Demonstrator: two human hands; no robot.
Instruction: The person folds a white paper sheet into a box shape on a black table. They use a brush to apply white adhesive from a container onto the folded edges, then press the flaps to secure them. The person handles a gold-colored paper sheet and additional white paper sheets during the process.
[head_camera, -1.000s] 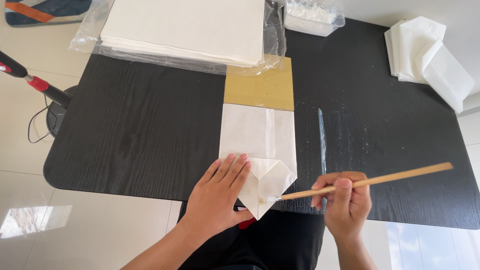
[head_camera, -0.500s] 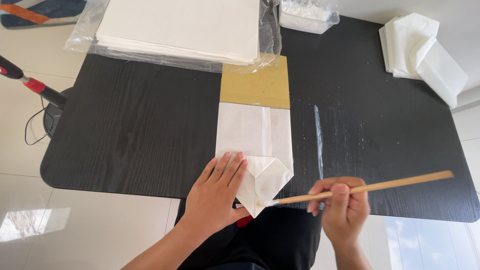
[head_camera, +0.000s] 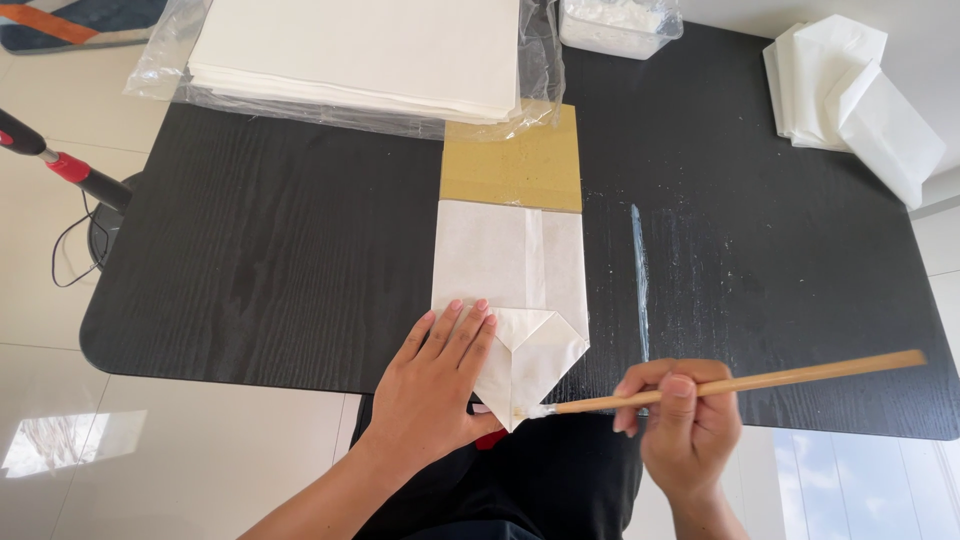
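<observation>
Right hand (head_camera: 688, 428) clenched on thin wooden brush (head_camera: 740, 383); left hand (head_camera: 437, 385) lies open, pinning the folded paper bag (head_camera: 512, 290) at the desk's (head_camera: 260, 250) near edge. Paper likely light, creasable; best pressed flat beside the fold.

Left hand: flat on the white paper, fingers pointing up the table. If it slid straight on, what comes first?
The left hand would cross more white paper, then likely the tan cardboard.

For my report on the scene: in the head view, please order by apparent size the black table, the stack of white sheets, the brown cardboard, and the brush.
1. black table
2. stack of white sheets
3. brown cardboard
4. brush, long but thin; unsure against the cardboard.
</observation>
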